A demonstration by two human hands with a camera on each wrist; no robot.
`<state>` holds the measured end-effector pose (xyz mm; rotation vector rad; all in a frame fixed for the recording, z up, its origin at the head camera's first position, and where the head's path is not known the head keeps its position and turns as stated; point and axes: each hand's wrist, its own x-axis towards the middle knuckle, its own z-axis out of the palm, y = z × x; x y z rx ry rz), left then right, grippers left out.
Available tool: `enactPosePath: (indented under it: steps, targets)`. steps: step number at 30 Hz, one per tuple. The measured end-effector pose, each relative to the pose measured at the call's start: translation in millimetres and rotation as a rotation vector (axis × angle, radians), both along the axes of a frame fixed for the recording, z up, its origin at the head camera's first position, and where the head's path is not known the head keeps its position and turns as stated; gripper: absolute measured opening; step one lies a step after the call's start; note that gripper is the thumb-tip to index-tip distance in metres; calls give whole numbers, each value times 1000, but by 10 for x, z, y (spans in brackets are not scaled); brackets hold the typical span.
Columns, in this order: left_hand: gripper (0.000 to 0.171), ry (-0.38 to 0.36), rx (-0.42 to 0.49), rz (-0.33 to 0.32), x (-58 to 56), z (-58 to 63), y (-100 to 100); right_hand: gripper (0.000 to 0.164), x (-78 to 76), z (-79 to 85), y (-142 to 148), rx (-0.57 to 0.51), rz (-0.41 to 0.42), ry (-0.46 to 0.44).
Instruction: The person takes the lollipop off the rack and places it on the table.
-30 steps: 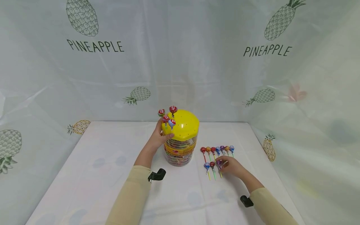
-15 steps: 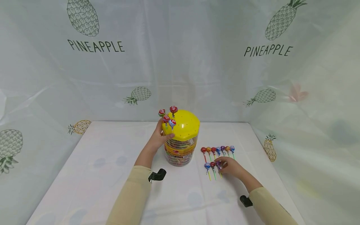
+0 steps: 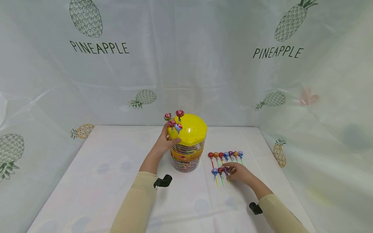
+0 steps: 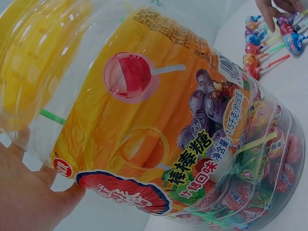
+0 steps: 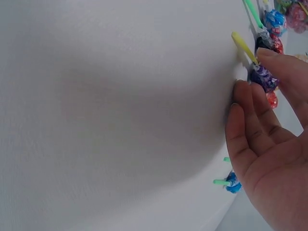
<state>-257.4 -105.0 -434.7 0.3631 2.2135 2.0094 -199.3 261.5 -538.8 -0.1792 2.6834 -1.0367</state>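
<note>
My left hand grips a clear plastic jar just under its yellow lid, thumb at the near side. The jar stands upright, and the left wrist view shows its orange label and wrapped lollipops inside. Several lollipops stick up from holes at the lid's left, among them a red-wrapped one. Near the right of the table, my right hand pinches a purple-wrapped lollipop with a yellow stick, thumb and fingers on either side. It lies on the table beside a dark red lollipop.
A back row of several lollipops lies behind my right hand, with a red one at its left end. A blue lollipop begins the front row. Pineapple-print sheeting rises behind the white-covered table.
The purple lollipop in my right hand has shifted slightly left, closer to the dark red one. My left hand and the jar have stayed in place.
</note>
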Motion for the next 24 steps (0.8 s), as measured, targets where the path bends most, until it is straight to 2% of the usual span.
enactPosePath:
  steps: [5, 15, 24]
  targets:
    - [93, 2, -8, 4, -6, 1, 2, 56, 12, 61, 23, -20, -16, -2]
    - [99, -14, -17, 9, 4, 8, 7, 49, 9, 22, 14, -36, 4, -17]
    - [97, -33, -29, 23, 2, 20, 9, 54, 12, 79, 14, -21, -2, -28]
